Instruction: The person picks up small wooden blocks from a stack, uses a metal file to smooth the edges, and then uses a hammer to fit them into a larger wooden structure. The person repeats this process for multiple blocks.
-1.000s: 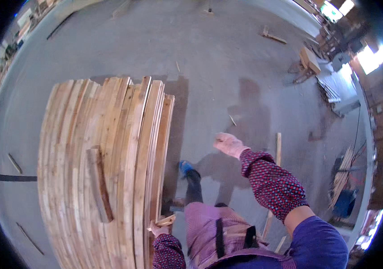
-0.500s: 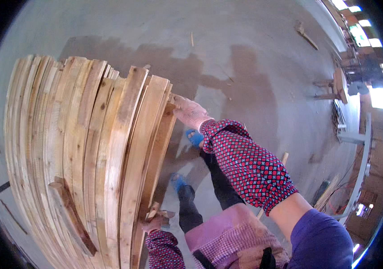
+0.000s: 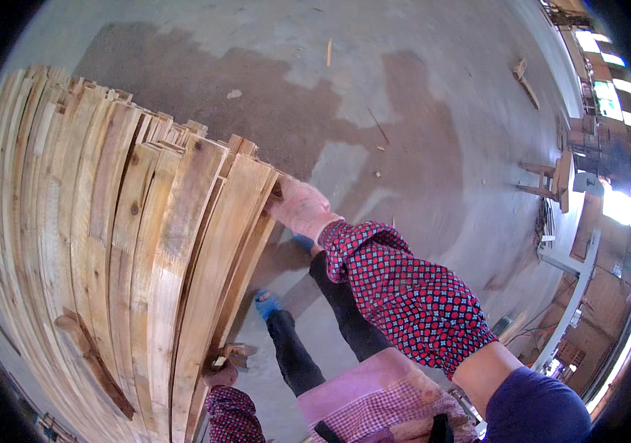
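Wooden boards [image 3: 97, 207] are stacked at left, outermost end touched by the right hand [image 3: 304, 208]; finger closure is hidden there, likewise on the left hand [image 3: 221, 375], low beside them. Fingers could be pinched if boards slip.

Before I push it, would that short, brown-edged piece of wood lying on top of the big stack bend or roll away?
The short piece of wood would probably stay stiff, since it looks thick. It would likely slide rather than roll, because it looks blocky and lies along the boards.
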Demonstrator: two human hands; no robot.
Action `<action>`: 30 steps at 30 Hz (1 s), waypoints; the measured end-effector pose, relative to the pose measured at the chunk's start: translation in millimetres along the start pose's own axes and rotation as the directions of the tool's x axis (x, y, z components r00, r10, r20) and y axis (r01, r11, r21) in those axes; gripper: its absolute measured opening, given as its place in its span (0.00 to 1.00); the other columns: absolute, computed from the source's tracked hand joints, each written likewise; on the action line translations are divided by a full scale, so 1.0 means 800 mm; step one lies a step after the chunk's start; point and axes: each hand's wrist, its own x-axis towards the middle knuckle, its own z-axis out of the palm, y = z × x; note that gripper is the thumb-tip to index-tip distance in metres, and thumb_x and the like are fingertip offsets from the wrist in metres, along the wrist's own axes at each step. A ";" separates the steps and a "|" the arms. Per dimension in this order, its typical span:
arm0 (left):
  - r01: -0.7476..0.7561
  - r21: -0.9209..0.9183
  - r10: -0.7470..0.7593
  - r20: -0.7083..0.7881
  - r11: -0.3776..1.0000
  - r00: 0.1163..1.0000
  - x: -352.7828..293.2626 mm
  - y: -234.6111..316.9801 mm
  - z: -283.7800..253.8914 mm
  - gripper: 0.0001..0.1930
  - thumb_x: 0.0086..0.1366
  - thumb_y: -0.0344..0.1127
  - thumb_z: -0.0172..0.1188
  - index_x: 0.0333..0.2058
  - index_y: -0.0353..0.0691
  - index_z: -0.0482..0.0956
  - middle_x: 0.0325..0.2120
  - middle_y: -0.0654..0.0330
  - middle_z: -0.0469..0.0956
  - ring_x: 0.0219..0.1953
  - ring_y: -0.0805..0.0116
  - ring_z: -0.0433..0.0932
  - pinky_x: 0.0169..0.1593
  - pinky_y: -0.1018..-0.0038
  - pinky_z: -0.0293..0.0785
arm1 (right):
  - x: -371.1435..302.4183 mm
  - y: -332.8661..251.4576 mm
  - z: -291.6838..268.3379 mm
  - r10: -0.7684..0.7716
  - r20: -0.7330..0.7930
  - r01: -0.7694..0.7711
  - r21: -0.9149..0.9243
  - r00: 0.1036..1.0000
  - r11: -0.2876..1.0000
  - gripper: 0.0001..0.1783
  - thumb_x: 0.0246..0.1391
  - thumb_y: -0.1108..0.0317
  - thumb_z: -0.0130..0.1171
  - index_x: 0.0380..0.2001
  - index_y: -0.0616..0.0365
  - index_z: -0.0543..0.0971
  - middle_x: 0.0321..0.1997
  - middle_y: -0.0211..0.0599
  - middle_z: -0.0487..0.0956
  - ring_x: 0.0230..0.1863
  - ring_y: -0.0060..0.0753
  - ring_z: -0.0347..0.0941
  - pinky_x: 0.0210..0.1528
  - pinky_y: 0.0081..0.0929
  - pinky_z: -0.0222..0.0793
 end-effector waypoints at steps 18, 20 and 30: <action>-0.489 0.873 0.236 0.473 0.007 0.849 -0.039 -0.097 0.053 0.13 0.63 0.37 0.53 0.41 0.33 0.77 0.42 0.54 0.79 0.38 0.63 0.79 0.37 0.69 0.78 | 0.051 0.039 -0.052 -0.007 0.089 0.020 -0.142 0.996 0.990 0.19 0.54 0.55 0.53 0.43 0.56 0.79 0.42 0.49 0.80 0.48 0.51 0.75 0.49 0.39 0.69; -0.440 0.896 0.235 0.441 -0.061 0.866 -0.077 -0.109 0.066 0.15 0.62 0.36 0.54 0.43 0.31 0.77 0.45 0.54 0.79 0.42 0.64 0.79 0.40 0.69 0.78 | 0.047 0.007 -0.045 -0.096 0.091 0.107 -0.119 0.991 0.987 0.19 0.54 0.56 0.53 0.44 0.55 0.78 0.42 0.49 0.79 0.48 0.52 0.74 0.49 0.39 0.69; -0.292 0.764 0.188 0.224 0.576 0.956 0.018 -0.065 0.017 0.20 0.63 0.45 0.49 0.54 0.52 0.73 0.47 0.60 0.76 0.42 0.63 0.73 0.37 0.70 0.72 | 0.037 0.006 -0.044 0.013 0.141 0.005 -0.127 0.990 0.992 0.16 0.51 0.68 0.51 0.43 0.61 0.75 0.41 0.54 0.78 0.48 0.54 0.74 0.48 0.44 0.70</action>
